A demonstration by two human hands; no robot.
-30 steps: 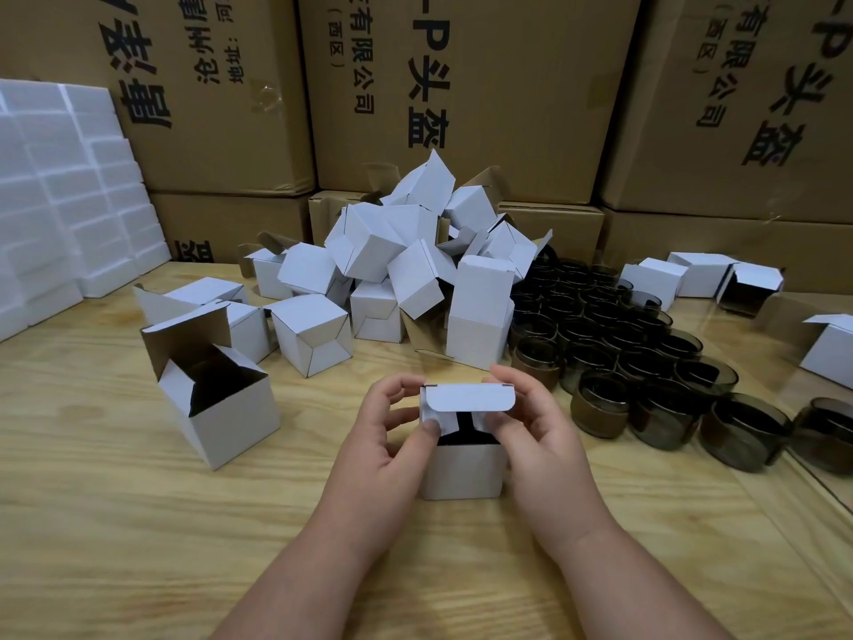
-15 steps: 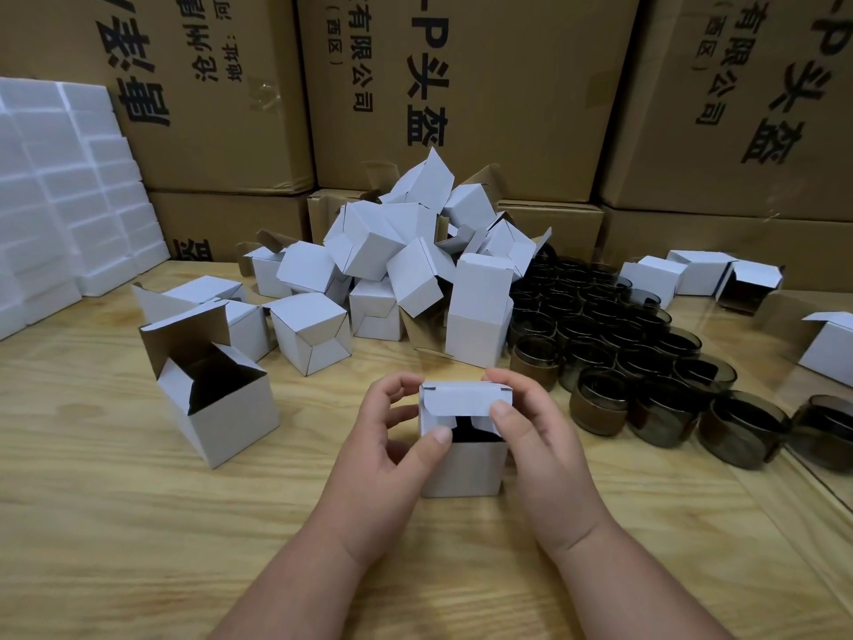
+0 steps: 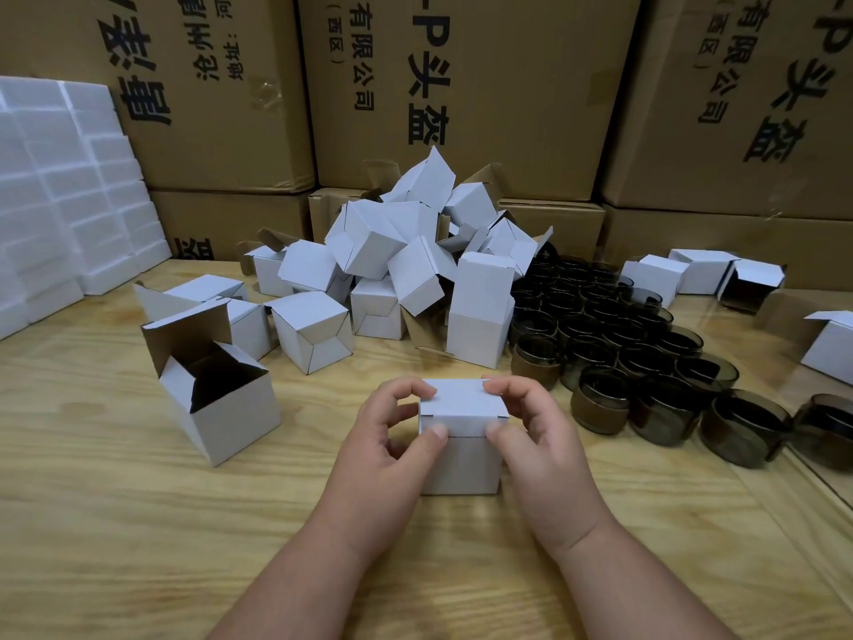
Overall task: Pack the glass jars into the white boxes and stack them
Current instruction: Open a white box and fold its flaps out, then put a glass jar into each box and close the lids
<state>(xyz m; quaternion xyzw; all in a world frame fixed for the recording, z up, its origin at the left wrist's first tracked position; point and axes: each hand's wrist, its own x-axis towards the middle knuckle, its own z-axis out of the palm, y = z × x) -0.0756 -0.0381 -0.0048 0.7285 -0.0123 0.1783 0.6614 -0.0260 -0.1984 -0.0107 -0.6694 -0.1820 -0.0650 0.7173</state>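
A small white box stands on the wooden table in front of me with its lid folded down flat. My left hand pinches its left top corner between thumb and forefinger. My right hand pinches the right top corner the same way. What is inside the box is hidden. Several dark smoked glass jars stand in rows to the right. A heap of white boxes lies behind. An open white box sits tilted at the left.
Large brown cartons wall off the back. White foam blocks are stacked at the far left. More white boxes lie at the back right, and one at the right edge. A glass sheet edge borders the jars.
The box's lid, held raised with its tuck flap out, has been pushed down and now lies shut flat. Both hands moved from the flap to the top corners.
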